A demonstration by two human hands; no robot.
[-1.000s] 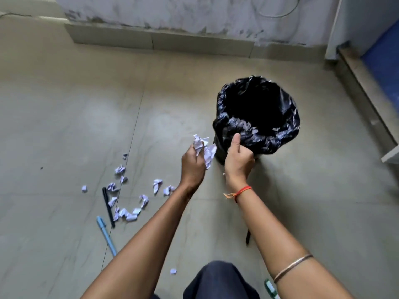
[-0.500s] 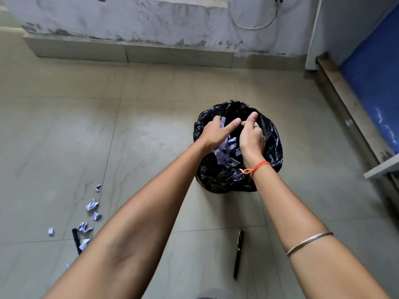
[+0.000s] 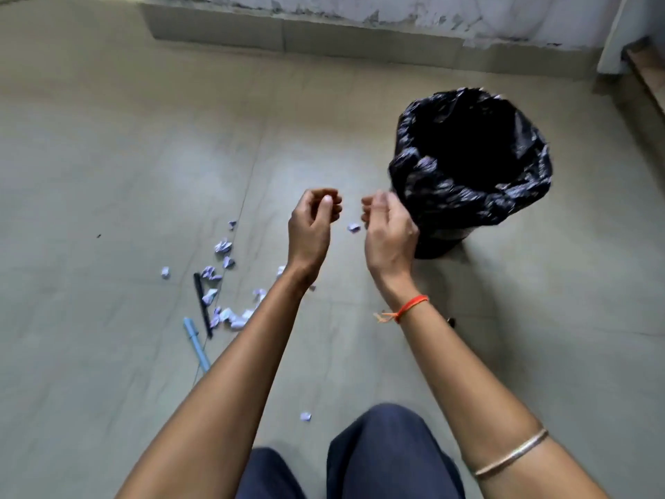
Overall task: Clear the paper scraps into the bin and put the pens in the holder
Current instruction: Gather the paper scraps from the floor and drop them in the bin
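My left hand and my right hand hover side by side over the floor, both loosely curled with nothing in them. The bin, lined with a black bag, stands just right of my right hand. One paper scrap shows between the hands. Several crumpled pale scraps lie scattered on the floor to the left, and one more scrap lies near my knee. A black pen and a blue pen lie among them. No pen holder is in view.
A tiled skirting runs along the far wall. A wooden ledge sits at the far right. My knees in dark trousers fill the bottom edge. A dark pen tip peeks out behind my right forearm.
Both hands were over the bin's mouth with scraps falling in; they have pulled back toward me and left of the bin, holding nothing. The view has swung left, showing the scrap pile again.
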